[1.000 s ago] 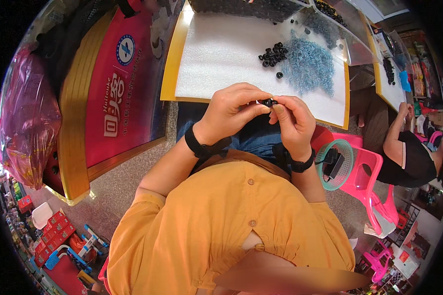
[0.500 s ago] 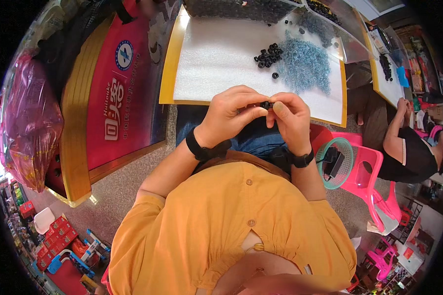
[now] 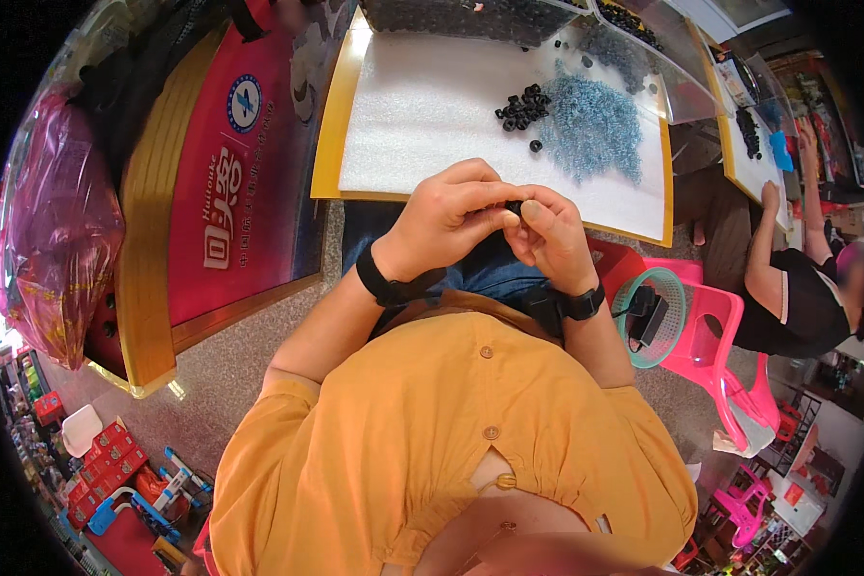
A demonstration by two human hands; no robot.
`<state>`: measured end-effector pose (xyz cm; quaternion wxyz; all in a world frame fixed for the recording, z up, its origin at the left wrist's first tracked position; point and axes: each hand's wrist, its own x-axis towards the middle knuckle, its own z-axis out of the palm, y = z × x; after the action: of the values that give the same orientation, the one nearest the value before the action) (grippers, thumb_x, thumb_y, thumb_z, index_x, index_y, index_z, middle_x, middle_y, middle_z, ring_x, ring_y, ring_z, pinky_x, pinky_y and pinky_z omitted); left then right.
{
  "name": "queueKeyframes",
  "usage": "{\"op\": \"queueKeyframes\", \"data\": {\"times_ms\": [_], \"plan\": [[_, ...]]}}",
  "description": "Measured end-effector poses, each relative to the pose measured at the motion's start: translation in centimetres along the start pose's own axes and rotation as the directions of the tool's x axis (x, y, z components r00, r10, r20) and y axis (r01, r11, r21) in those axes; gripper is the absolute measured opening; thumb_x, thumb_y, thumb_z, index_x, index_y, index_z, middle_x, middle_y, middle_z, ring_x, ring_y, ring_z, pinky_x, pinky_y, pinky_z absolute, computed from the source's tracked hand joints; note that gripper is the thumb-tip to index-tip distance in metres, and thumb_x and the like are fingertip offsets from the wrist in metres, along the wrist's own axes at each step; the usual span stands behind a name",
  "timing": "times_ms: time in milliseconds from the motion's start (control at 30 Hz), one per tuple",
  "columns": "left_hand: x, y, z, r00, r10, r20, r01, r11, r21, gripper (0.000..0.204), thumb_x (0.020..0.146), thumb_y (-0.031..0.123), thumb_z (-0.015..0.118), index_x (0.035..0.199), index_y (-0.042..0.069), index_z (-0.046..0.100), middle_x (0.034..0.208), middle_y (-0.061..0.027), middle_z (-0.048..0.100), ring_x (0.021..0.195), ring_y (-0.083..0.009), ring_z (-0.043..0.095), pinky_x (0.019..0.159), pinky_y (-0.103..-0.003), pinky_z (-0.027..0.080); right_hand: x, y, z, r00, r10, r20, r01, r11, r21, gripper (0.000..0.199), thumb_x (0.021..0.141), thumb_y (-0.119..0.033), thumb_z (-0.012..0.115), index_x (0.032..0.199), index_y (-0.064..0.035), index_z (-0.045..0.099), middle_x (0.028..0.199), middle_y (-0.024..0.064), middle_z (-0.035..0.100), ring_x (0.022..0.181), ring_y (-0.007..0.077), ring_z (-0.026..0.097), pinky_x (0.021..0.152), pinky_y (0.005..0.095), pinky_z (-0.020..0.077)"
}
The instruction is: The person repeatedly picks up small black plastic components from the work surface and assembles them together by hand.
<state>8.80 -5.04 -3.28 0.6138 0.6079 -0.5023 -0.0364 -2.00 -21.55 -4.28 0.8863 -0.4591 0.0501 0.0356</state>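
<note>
Mostly hidden between the fingers (image 3: 483, 196), the small part (image 3: 515, 206) looks black

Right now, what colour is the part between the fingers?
The small part is black; head view.

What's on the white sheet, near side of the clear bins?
A cluster of small black pieces, a few strays and a spread of light-blue bits. White sheet beneath them is covered.
</note>
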Motion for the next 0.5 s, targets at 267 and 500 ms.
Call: {"op": "queueKeyframes", "data": {"times_ms": [267,500], "plan": [[0.1,0.0,0.0,0.994,-0.110,0.025,0.109,0.993,0.042,0.030,0.081,0.005,0.072,0.111,0.007,0.070,0.086,-0.0083,0.058,0.078,-0.0221,0.059,0.068,-0.030,0.049,0.2,-0.1,-0.2,0.999,0.029,0.045,-0.028,0.999,-0.023,0.039,0.101,-0.034,0.053,0.120,-0.0009,0.056,0.084,0.0011,0.058,0.067,0.0074,0.050,0.055,0.0206,0.0364],[0.0,-1.2,-0.5,0.994,-0.074,0.084,0.078,0.996,-0.045,0.028,0.083,0.005,0.071,0.111,0.004,0.069,0.086,-0.0078,0.057,0.078,-0.0201,0.057,0.068,-0.029,0.047,0.3,0.7,0.8,1.000,-0.006,0.010,0.006,1.000,0.003,0.038,0.101,-0.036,0.053,0.116,-0.0020,0.056,0.081,-0.0005,0.055,0.067,0.0065,0.047,0.056,0.0197,0.0352]]}}
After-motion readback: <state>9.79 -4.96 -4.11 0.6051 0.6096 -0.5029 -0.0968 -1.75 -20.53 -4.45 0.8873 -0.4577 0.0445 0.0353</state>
